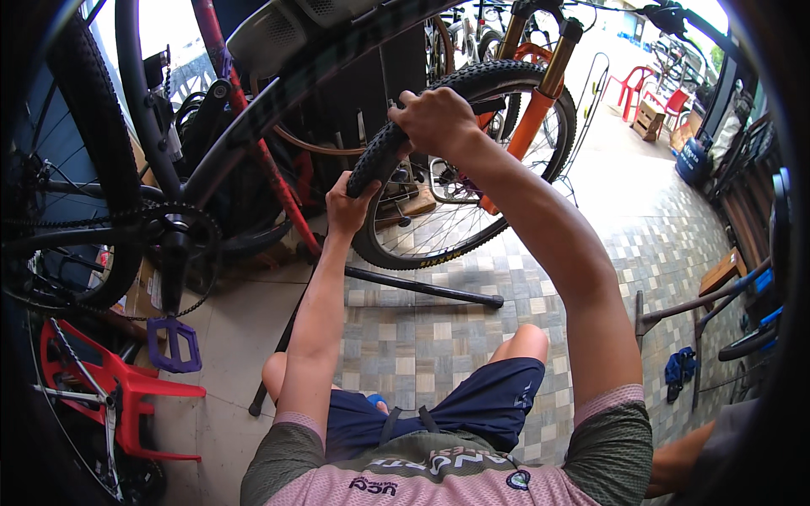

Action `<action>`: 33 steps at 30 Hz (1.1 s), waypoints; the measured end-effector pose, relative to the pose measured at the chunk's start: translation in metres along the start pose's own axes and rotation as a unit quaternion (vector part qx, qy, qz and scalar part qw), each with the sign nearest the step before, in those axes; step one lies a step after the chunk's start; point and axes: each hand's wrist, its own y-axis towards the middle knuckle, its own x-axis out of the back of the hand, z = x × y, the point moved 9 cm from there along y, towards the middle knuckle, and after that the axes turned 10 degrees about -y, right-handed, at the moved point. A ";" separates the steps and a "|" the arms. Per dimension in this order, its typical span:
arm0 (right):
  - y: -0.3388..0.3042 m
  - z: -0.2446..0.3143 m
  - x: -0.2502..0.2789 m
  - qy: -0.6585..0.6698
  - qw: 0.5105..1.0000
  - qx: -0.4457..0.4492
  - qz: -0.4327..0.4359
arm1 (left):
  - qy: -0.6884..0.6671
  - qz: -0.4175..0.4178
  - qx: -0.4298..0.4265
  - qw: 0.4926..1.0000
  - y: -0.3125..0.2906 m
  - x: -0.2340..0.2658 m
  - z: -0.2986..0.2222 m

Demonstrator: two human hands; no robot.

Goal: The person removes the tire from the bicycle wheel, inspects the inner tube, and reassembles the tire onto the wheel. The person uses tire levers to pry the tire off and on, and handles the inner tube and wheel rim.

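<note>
Inspection from beside the work stand. The person sits low, both forearms raised to the black knobbly-treaded front bicycle tyre (405, 126), which sits on a spoked wheel in the orange suspension fork (540, 101), far of centre.

Left hand (348, 207): closed around the tyre's near-left edge, thumb up on the tread. Right hand (434, 118): clenched over the top of the tyre, knuckles up, gripping the tread.

Progress, as a judgement: along the stretch between the two hands the rubber appears pulled away from the rim, so the tyre is part-way on or off there; which of the two cannot be told. The far and lower arc looks seated. The wheel is mounted in the fork, clear of the floor.

Orientation: the wheel stands upright, its plane running from near-left to far-right; its axle lies across that line, roughly level.

Surroundings: a black bicycle frame tube (253, 110) crosses upper left, with a black chainring (181, 244) and purple flat pedal (173, 344) below it. A red plastic chair (135, 396) stands near left. A black stand leg (422, 287) lies on the chequered tiled floor (591, 244).
</note>
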 end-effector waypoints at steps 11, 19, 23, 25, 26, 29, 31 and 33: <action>0.010 0.010 -0.005 0.001 0.999 -0.034 0.010 | -0.009 -0.035 0.000 0.999 0.004 0.003 0.024; 0.001 0.008 -0.004 0.001 0.998 -0.058 -0.023 | 0.029 -0.047 0.027 0.998 0.003 0.001 0.016; -0.002 0.009 -0.004 -0.003 0.998 -0.057 -0.035 | 0.025 -0.062 0.036 0.997 -0.001 -0.001 0.013; -0.001 0.010 -0.007 -0.002 0.998 -0.060 -0.030 | 0.027 -0.071 0.026 0.997 -0.003 0.000 0.012; -0.001 0.011 -0.006 -0.002 0.998 -0.055 -0.040 | 0.028 -0.074 0.017 0.997 -0.004 0.000 0.011; 0.002 0.017 -0.004 0.001 0.997 -0.045 -0.058 | 0.025 -0.071 0.007 0.997 -0.005 0.003 0.018; 0.002 0.021 -0.005 0.001 0.998 -0.043 -0.046 | 0.025 -0.062 0.015 0.998 -0.007 0.004 0.026; 0.003 0.027 -0.005 0.006 0.998 -0.038 -0.047 | 0.033 -0.052 0.031 0.998 -0.013 0.007 0.035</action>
